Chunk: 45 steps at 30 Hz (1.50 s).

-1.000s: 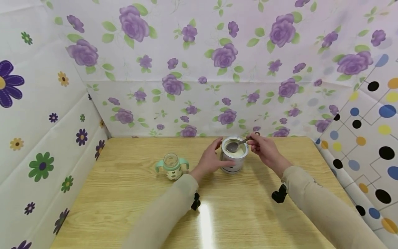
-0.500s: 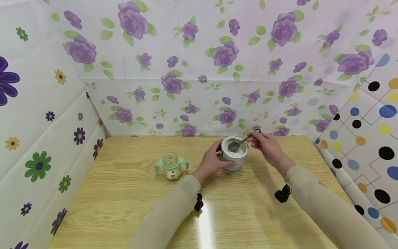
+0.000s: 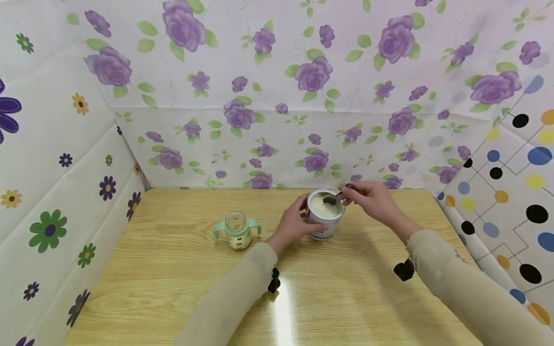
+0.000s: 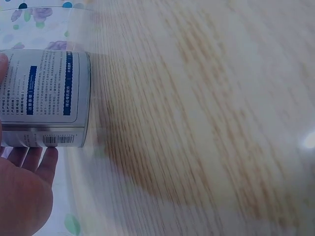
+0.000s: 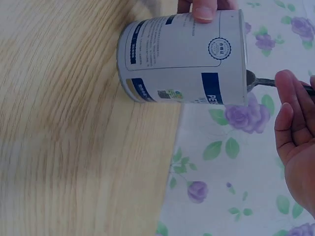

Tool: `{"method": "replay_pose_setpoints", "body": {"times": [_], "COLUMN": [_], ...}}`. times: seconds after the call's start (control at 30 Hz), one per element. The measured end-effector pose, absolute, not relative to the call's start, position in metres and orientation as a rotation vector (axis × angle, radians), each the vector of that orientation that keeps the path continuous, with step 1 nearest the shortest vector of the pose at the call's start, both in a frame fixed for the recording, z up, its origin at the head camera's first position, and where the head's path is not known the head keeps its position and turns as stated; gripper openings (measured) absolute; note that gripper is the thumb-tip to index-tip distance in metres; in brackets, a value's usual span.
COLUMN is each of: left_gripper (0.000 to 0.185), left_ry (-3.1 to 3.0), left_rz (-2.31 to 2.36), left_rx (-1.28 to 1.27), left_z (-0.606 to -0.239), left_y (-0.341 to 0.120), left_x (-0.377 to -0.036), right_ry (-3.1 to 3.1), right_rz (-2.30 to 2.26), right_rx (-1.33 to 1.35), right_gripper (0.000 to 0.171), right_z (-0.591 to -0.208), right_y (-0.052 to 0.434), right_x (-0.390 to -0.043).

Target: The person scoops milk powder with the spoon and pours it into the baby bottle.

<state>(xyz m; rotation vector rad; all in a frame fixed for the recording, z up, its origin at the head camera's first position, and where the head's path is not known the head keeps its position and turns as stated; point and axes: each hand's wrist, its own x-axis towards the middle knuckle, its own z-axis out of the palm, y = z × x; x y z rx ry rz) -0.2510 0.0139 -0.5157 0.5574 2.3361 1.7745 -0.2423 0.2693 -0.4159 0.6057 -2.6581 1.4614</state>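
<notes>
An opened milk powder tin (image 3: 321,229) stands on the wooden table, with pale powder (image 3: 321,208) inside. My left hand (image 3: 291,225) grips the tin round its left side, thumb on the front; in the left wrist view its fingertips (image 4: 48,162) touch the wall near the barcode. Pinched by the handle in my right hand (image 3: 375,199) is a dark metal spoon (image 3: 330,200), its bowl at the mouth of the tin on the right. In the right wrist view the tin's rim hides part of the spoon's bowl (image 5: 250,78). Whether the bowl carries powder is unclear.
A baby bottle (image 3: 238,232) with mint-green handles and no cap stands left of the tin. Flower-printed cloth (image 3: 281,144) hangs behind the table's back edge, with patterned cloth on both sides. Light glares off the tabletop (image 3: 346,298) near the front.
The spoon's bowl has shifted slightly right, toward the tin's right rim, and its handle lies lower. My right wrist has moved right. My left hand keeps its grip on the tin.
</notes>
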Motion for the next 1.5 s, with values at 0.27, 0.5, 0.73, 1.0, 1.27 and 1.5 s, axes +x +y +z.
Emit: {"method": "replay_pose_setpoints", "body": {"times": [0.27, 0.5, 0.73, 1.0, 1.27, 1.5], "left_gripper": [0.097, 0.098, 0.098, 0.098, 0.098, 0.098], "left_ry": [2.342, 2.349, 2.352, 2.350, 2.346, 2.352], "left_rz": [1.761, 1.757, 1.760, 1.760, 1.762, 1.760], "left_rx": [0.544, 0.534, 0.548, 0.554, 0.559, 0.560], "left_z": [-0.516, -0.514, -0.514, -0.514, -0.513, -0.513], "left_y": [0.014, 0.014, 0.014, 0.014, 0.014, 0.014], "left_x": [-0.251, -0.251, -0.250, -0.252, -0.251, -0.252], "right_ry": [-2.789, -2.756, -2.716, -2.542, -2.196, -2.140], "right_rz": [1.396, 1.625, 1.881, 2.247, 2.678, 2.760], "right_rx": [0.622, 0.565, 0.416, 0.284, 0.130, 0.080], "right_gripper": [0.027, 0.033, 0.044, 0.051, 0.039, 0.035], "right_z": [-0.424, -0.426, -0.435, -0.452, -0.460, -0.463], "right_y": [0.268, 0.266, 0.271, 0.281, 0.286, 0.292], "right_x": [-0.233, -0.227, -0.227, -0.230, -0.230, -0.230]}}
